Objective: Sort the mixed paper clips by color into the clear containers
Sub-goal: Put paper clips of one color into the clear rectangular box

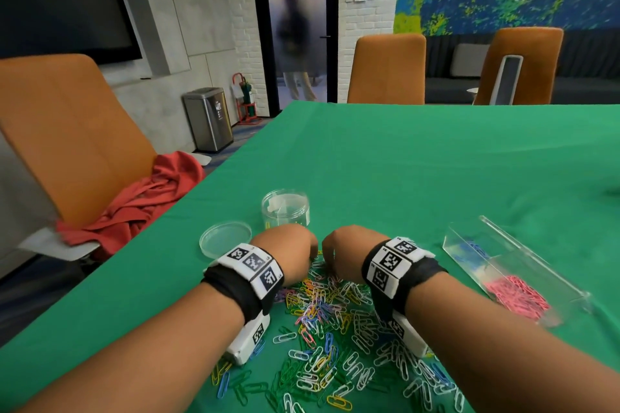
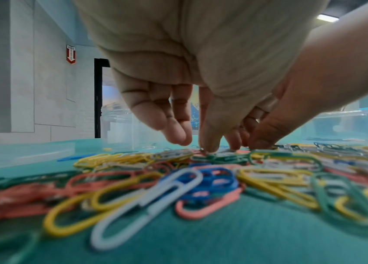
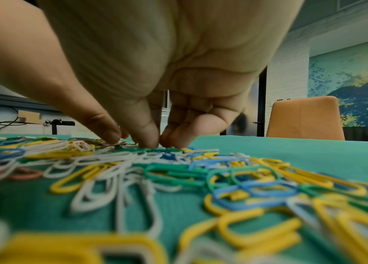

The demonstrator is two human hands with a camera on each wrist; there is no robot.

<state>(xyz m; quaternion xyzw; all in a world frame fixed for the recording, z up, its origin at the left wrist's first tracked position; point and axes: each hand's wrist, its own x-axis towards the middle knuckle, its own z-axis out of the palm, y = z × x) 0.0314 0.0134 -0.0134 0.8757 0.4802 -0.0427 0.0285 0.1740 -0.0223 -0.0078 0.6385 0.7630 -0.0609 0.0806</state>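
Observation:
A heap of mixed paper clips [image 1: 328, 329] in white, yellow, green, blue and pink lies on the green cloth in front of me. Both hands reach down onto its far edge, side by side. My left hand [image 1: 302, 251] points its fingers down; in the left wrist view its thumb tip [image 2: 210, 146] presses on clips while the other fingertips [image 2: 178, 137] hover just above. My right hand [image 3: 160, 142] has thumb and fingertips bunched together on green clips; whether a clip sits between them is hidden. A clear round tub [image 1: 285, 208] stands just beyond the hands.
A clear round lid [image 1: 224, 238] lies left of the tub. A long clear box [image 1: 570, 292] at the right holds pink clips [image 1: 516, 292] and some blue clips [image 1: 469, 248]. Orange chairs stand around the table, one with a red cloth [image 1: 147, 198]. Green cloth stretches beyond the tub.

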